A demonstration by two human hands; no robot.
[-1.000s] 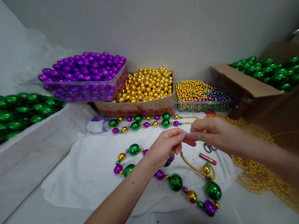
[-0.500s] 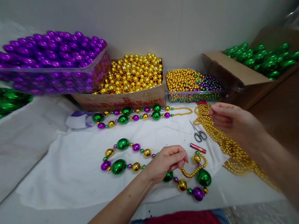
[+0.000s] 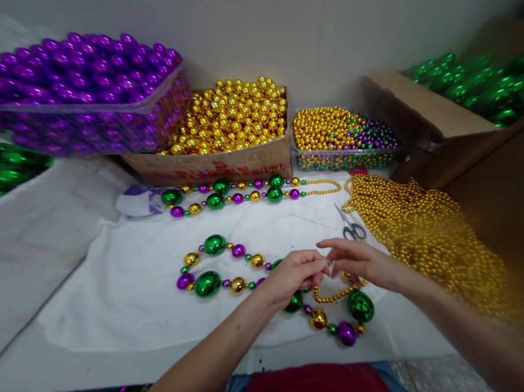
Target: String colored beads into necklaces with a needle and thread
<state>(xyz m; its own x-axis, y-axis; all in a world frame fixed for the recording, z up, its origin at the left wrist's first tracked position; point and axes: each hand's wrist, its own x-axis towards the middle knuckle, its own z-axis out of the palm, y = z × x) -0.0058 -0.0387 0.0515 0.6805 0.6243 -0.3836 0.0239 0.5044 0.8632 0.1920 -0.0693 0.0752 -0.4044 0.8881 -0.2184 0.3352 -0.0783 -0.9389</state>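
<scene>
My left hand (image 3: 299,275) is closed in a pinch above a bead necklace (image 3: 207,284) of large green, purple and gold beads on the white cloth (image 3: 117,287). The necklace's small gold bead strand (image 3: 333,298) rises toward these fingertips. Any thread between them is too fine to make out. My right hand (image 3: 364,265) meets the left fingertips, its fingers apart and the index stretched out. It covers part of the necklace's right end. Just beyond it are scissors (image 3: 353,229) with dark handles.
A finished-looking necklace (image 3: 215,200) lies farther back. Behind stand a tub of purple beads (image 3: 150,105), a carton of gold beads (image 3: 224,163) and a tub of small mixed beads (image 3: 348,160). Gold bead strands (image 3: 405,217) heap at right, near a carton (image 3: 438,108) of green beads.
My right hand has come left and down from above the gold strands to my left fingertips, its fingers spreading. It now hides the red lighter. My left hand has hardly moved.
</scene>
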